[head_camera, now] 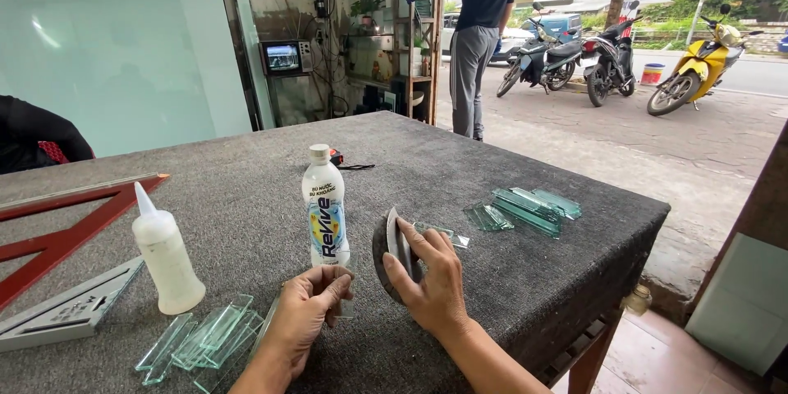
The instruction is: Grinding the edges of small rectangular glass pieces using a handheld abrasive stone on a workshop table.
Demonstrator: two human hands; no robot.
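Grey felt covered the table [246, 197]. Near its front edge, the right hand [431, 283] gripped a round grinding stone [392, 250] (standing on edge, tilted), while the left hand [308, 308] pinched a small glass strip [348, 305], its long side pointing away. A slip might have cut fingers.

Glass strip in left hand [308, 312] mostly hidden by fingers. Right hand [431, 279] covers part of grinding disc [392, 250]. Standing person [476, 33] cut off at top edge. Red frame [57, 230] runs off left edge.
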